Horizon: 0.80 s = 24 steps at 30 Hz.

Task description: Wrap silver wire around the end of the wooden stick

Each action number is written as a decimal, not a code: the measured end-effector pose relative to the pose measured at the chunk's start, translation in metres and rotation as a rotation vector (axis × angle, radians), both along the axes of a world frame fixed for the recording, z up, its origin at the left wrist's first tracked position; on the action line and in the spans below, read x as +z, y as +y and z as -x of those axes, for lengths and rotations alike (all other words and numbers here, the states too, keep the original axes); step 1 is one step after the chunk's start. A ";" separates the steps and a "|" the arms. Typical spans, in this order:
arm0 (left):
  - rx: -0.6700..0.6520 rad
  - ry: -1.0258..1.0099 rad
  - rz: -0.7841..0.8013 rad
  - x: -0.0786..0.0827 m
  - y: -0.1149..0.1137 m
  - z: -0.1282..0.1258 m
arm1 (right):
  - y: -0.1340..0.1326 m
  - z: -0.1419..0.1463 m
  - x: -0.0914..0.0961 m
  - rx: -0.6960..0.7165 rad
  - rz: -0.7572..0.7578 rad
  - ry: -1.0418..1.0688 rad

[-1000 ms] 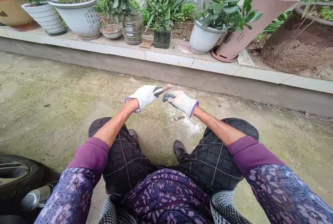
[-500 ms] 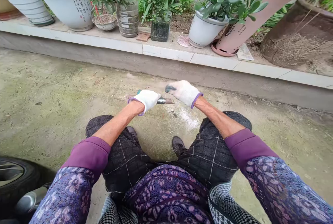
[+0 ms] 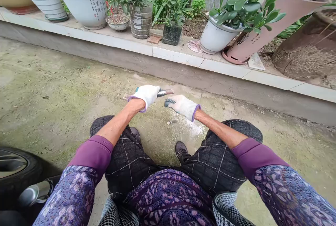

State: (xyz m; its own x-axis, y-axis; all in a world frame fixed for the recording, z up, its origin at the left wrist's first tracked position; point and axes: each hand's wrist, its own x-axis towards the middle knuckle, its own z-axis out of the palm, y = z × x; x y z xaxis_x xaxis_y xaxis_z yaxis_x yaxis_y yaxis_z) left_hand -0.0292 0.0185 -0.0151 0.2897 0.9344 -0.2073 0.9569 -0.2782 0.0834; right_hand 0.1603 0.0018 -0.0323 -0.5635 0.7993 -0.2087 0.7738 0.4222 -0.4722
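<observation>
My left hand (image 3: 147,96), in a white glove with a purple cuff, is closed around a brown stick (image 3: 169,91). Silvery wire (image 3: 161,93) is wound in tight turns round the stick just beyond the fingers. Most of the stick's middle is hidden in the glove; its other end (image 3: 126,97) shows at the left. My right hand (image 3: 182,105), gloved alike with dark fingertips, is pinched shut below the stick's right end, apart from it. The wire's free end seems to be in that pinch, though it is too thin to see clearly now.
A short pale-tipped piece (image 3: 172,122) and white powder (image 3: 195,128) lie on the concrete between my feet. A tiled ledge (image 3: 178,56) with potted plants, including a white pot (image 3: 217,37), runs across the front. A wheel (image 3: 15,164) stands at lower left.
My right hand has moved down from above the stick to below it, toward me. The left hand and the stick have risen slightly in view. The view has shifted a little leftward.
</observation>
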 end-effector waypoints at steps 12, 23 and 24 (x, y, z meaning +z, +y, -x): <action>-0.249 0.156 0.016 -0.003 -0.003 -0.041 | 0.023 -0.046 0.030 -0.126 -0.140 0.019; -0.106 -0.307 0.015 -0.004 -0.002 -0.035 | 0.013 -0.038 0.017 -0.175 0.080 0.208; -0.094 -0.295 0.010 -0.004 0.000 -0.032 | 0.011 -0.032 0.014 -0.148 0.039 0.184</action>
